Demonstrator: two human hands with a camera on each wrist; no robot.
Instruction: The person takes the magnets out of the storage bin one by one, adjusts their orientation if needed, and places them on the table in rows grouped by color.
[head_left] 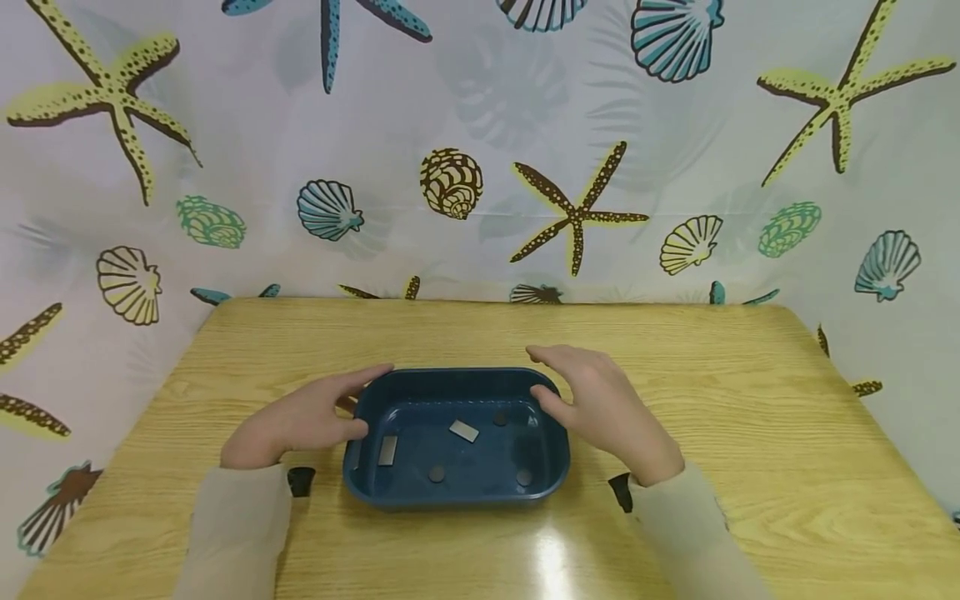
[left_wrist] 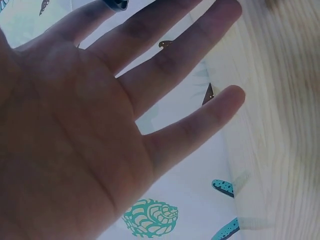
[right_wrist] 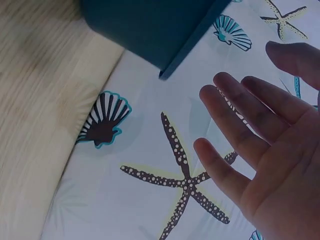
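A dark blue rectangular plastic tub (head_left: 461, 498) stands on the wooden table. Inside lie two silvery rectangular pieces, one near the middle (head_left: 463, 431) and one at the left (head_left: 387, 451), and three small grey discs, one toward the back (head_left: 500, 418). My left hand (head_left: 311, 414) is at the tub's left end, thumb and forefinger by the rim; the left wrist view shows its fingers (left_wrist: 185, 55) spread and straight. Beside the right end, my right hand (head_left: 600, 404) has its fingers extended. The right wrist view shows that hand (right_wrist: 270, 145) apart from the tub's corner (right_wrist: 145, 35).
The wood-grain table (head_left: 750, 400) extends to both sides of the tub. Behind it hangs a white cloth (head_left: 480, 108) printed with shells and starfish. Black straps (head_left: 302, 481) show at both wrists.
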